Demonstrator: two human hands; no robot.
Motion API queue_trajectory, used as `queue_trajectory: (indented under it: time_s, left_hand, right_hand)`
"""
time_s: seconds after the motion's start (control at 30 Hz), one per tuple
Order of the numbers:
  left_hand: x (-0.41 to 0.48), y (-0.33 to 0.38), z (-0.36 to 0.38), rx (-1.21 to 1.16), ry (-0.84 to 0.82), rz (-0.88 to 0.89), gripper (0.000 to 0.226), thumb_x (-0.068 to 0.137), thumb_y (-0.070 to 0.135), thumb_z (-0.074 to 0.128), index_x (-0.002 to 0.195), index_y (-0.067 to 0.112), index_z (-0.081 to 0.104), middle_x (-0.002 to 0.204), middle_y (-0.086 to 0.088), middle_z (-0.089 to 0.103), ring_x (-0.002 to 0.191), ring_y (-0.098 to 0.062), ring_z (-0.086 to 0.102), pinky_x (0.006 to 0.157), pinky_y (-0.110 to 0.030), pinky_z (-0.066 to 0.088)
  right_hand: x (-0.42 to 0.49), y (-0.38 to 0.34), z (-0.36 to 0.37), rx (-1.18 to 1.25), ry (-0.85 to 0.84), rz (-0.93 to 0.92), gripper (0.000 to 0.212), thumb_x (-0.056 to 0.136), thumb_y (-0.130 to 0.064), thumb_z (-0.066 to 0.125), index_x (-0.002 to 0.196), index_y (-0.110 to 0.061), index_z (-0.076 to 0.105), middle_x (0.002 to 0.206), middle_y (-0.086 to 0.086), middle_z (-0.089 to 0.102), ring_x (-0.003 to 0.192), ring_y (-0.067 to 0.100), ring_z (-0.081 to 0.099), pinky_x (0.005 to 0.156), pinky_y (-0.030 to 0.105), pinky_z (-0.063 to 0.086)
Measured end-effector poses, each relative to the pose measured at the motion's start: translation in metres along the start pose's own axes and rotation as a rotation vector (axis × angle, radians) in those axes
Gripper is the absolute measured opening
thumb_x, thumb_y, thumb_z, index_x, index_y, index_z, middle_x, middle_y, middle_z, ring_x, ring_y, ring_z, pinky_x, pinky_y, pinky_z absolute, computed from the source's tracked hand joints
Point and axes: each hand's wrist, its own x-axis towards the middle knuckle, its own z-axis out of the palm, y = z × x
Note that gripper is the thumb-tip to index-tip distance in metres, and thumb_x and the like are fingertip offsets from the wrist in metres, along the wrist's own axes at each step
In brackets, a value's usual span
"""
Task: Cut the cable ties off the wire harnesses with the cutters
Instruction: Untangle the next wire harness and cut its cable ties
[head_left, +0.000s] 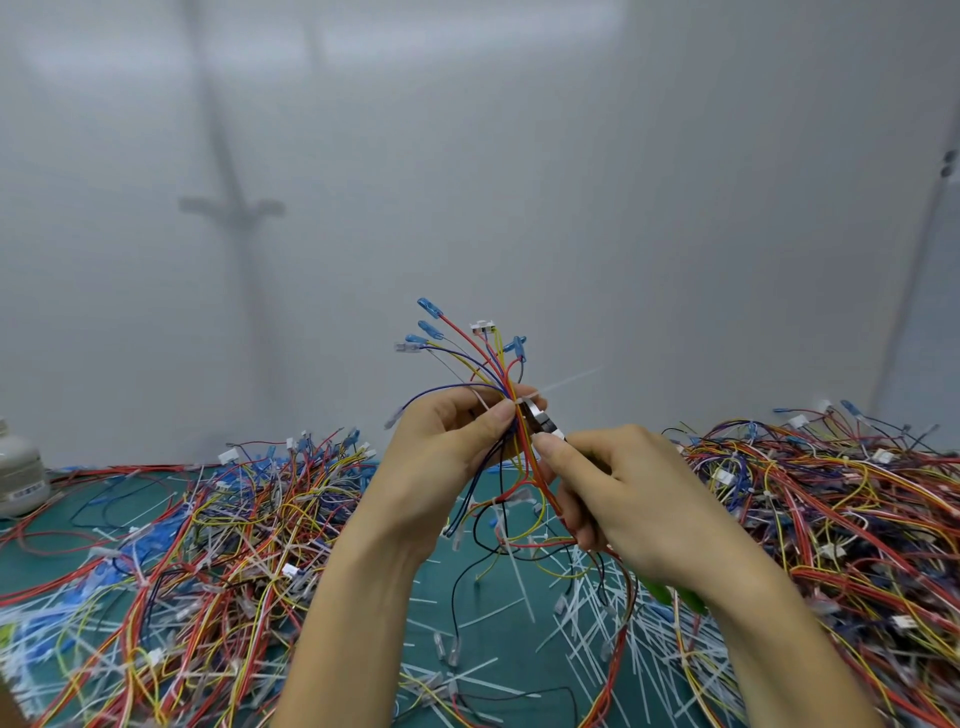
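Centre of frame: left hand (457, 441) grips the wire harness (483, 358) upright, thumb and fingers curled round the bundle just below the fan of blue terminals. Right hand (628, 499) is clamped round the cutters (543, 420), index finger laid along the head, green handles poking out under the wrist. The cutter tip sits against the bundle at the cable tie (566, 380), whose white tail sticks out to the upper right. Can't tell how far the jaws stand apart.

Risks, judged from here:
- The tip is touching the wires, so a bite too deep could nick insulation or sever a thin wire.
- The left thumb is just beside the blades, so a slip could pinch it.
- The tie tail may fly off when it is cut.
- Loose wires hanging below the hands could snag on the heaps.

Containers: only one, a white bottle (21, 467) at the left edge, labelled, contents not visible. Nothing else is binned. Harness piles lie loose at left (208, 530) and right (841, 499), and cut ties (582, 629) are scattered on the green mat (498, 644) at lower centre.
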Motion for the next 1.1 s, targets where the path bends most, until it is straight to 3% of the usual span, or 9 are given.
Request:
queue_trajectory:
  time_s: [0.27, 0.47, 0.6, 0.8, 0.9, 1.0, 1.1]
  left_hand:
    - [0.0, 0.001, -0.003, 0.019, 0.048, -0.046, 0.018, 0.096, 0.004, 0.054, 0.104, 0.003, 0.071, 0.103, -0.01, 0.075, 0.09, -0.016, 0.071, 0.081, -0.024, 0.058]
    - [-0.001, 0.003, -0.008, 0.136, 0.132, -0.098, 0.016, 0.097, 0.02, 0.058, 0.105, 0.017, 0.072, 0.097, -0.008, 0.076, 0.079, -0.016, 0.073, 0.072, -0.032, 0.061]
    - [-0.002, 0.004, -0.013, 0.167, 0.153, -0.075, 0.017, 0.096, 0.021, 0.059, 0.104, 0.015, 0.073, 0.081, -0.001, 0.073, 0.068, -0.013, 0.07, 0.058, -0.023, 0.056]
    - [0.001, 0.001, -0.013, 0.107, 0.133, -0.057, 0.026, 0.089, 0.024, 0.062, 0.102, 0.003, 0.07, 0.076, -0.002, 0.07, 0.066, -0.012, 0.068, 0.058, -0.02, 0.054]
    - [0.002, -0.001, -0.013, 0.032, 0.113, -0.073, 0.021, 0.094, 0.017, 0.056, 0.1, 0.003, 0.071, 0.081, -0.006, 0.072, 0.07, -0.012, 0.069, 0.062, -0.019, 0.056]
    - [0.001, 0.0, -0.013, -0.049, 0.071, -0.085, 0.021, 0.097, 0.011, 0.051, 0.101, 0.002, 0.07, 0.1, -0.005, 0.075, 0.077, -0.012, 0.07, 0.069, -0.021, 0.058]
    - [-0.002, 0.004, -0.014, -0.038, 0.01, -0.112, 0.022, 0.097, 0.012, 0.053, 0.109, 0.003, 0.068, 0.111, -0.007, 0.073, 0.091, -0.02, 0.072, 0.074, -0.03, 0.06]
  right_hand:
    - [0.002, 0.001, 0.0, 0.133, 0.063, 0.016, 0.049, 0.094, -0.056, 0.045, 0.075, -0.017, 0.069, 0.057, 0.002, 0.066, 0.043, 0.013, 0.061, 0.044, 0.017, 0.042]
    - [0.005, 0.004, -0.007, 0.194, 0.235, 0.051, 0.035, 0.088, -0.052, 0.058, 0.08, -0.019, 0.069, 0.062, -0.003, 0.068, 0.045, 0.006, 0.06, 0.058, 0.031, 0.048]
    - [0.003, 0.008, -0.011, 0.163, 0.215, 0.084, 0.02, 0.083, -0.042, 0.069, 0.077, -0.023, 0.067, 0.055, -0.008, 0.064, 0.046, 0.003, 0.06, 0.057, 0.028, 0.048]
    - [0.006, 0.006, -0.003, 0.094, 0.187, 0.05, 0.015, 0.079, -0.038, 0.074, 0.073, -0.027, 0.067, 0.064, -0.014, 0.067, 0.058, 0.007, 0.059, 0.064, 0.031, 0.053]
    - [0.007, 0.008, -0.001, 0.092, 0.173, 0.047, 0.014, 0.08, -0.038, 0.072, 0.073, -0.029, 0.065, 0.063, -0.01, 0.066, 0.057, 0.008, 0.057, 0.066, 0.035, 0.055]
    - [0.007, 0.011, -0.005, 0.156, 0.132, 0.018, 0.009, 0.079, -0.04, 0.072, 0.079, -0.034, 0.065, 0.065, -0.006, 0.067, 0.057, 0.007, 0.056, 0.066, 0.039, 0.055]
    - [0.007, 0.013, -0.007, 0.197, 0.114, -0.014, 0.009, 0.081, -0.033, 0.074, 0.08, -0.033, 0.065, 0.063, -0.007, 0.065, 0.056, 0.008, 0.055, 0.063, 0.038, 0.053]
